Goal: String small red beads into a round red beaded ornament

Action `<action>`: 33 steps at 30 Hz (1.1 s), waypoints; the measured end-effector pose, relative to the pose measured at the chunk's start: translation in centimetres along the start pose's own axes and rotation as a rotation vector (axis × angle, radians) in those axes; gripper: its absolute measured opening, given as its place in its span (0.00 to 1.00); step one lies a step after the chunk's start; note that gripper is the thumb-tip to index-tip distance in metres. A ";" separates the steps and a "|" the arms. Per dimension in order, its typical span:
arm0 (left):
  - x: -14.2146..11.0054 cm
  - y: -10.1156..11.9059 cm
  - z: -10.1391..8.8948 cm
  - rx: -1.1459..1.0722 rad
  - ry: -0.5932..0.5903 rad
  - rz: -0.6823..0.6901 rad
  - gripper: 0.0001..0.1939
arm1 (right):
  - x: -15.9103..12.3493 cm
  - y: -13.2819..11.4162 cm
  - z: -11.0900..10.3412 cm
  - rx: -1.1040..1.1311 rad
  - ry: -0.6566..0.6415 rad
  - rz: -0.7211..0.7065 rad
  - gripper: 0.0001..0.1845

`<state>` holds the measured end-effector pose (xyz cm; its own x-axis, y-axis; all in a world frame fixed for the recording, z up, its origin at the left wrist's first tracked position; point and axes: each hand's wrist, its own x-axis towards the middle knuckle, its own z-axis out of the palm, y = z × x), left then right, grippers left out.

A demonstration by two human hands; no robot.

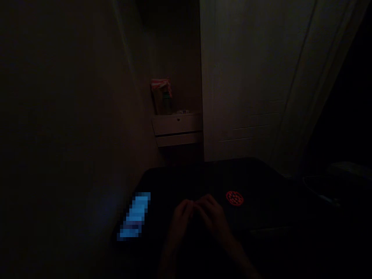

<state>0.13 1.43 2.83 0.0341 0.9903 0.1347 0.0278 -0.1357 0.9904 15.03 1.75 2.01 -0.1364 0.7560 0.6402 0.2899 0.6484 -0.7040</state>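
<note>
In very dim light, my left hand [183, 211] and my right hand [209, 209] meet fingertip to fingertip over a dark tabletop [186, 180]. The fingers of both are bent and pinched together. Whatever lies between them is too small or too dark to make out. Just right of my right hand, apart from it, lies a small round red dish or coaster [235, 198] with a pattern of light and dark spots. A lit rectangular screen [135, 215], blurred into blocks, glows blue to the left of my left hand.
Behind the table, a shelf with a drawer [178, 124] holds a bag with a red-and-white top [161, 91] and a green item. A pale panelled door [244, 77] stands at the back. A pale cable [322, 197] lies at the right, and a wall [72, 116] rises at the left.
</note>
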 end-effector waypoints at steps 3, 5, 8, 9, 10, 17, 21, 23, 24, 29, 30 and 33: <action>0.2 0.0 0.1 -0.004 0.007 -0.001 0.21 | 0.0 -0.2 -0.1 0.007 0.001 0.002 0.09; 0.3 -0.1 0.1 -0.004 0.009 0.001 0.21 | 0.0 -0.3 -0.1 0.011 0.003 0.004 0.09; 0.4 -0.2 0.0 -0.001 0.013 -0.002 0.19 | 0.0 -0.1 -0.1 0.026 0.015 0.013 0.09; 0.4 -0.2 0.0 0.001 0.017 -0.005 0.18 | 0.0 0.0 -0.1 0.031 0.021 0.017 0.09; 0.4 -0.2 0.0 0.004 0.021 -0.008 0.18 | 0.0 0.1 0.0 0.034 0.025 0.020 0.08; 0.4 -0.4 0.0 0.022 0.036 -0.025 0.18 | 0.1 0.0 0.1 0.044 0.031 0.031 0.07; 0.4 -0.4 0.2 0.016 0.034 -0.023 0.18 | 0.1 -0.1 0.1 0.055 0.083 0.067 0.06; 0.3 -0.4 0.2 0.005 0.049 -0.012 0.18 | 0.2 0.0 0.1 0.061 0.141 0.108 0.06; 0.3 -0.4 0.3 -0.003 0.063 -0.005 0.18 | 0.2 0.1 0.1 0.066 0.175 0.134 0.06; 0.3 -0.3 0.5 -0.049 0.167 0.000 0.21 | 0.3 0.4 -0.1 0.101 0.306 0.252 0.10; 0.3 -0.3 0.5 -0.059 0.184 -0.004 0.21 | 0.4 0.4 0.0 0.108 0.315 0.262 0.11; 0.3 -0.2 0.6 -0.084 0.208 -0.016 0.22 | 0.3 0.2 0.0 0.136 0.318 0.279 0.12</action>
<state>0.78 1.78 2.66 -0.1728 0.9783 0.1141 -0.0573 -0.1256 0.9904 15.01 2.13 2.10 0.2339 0.8525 0.4675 0.1438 0.4452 -0.8838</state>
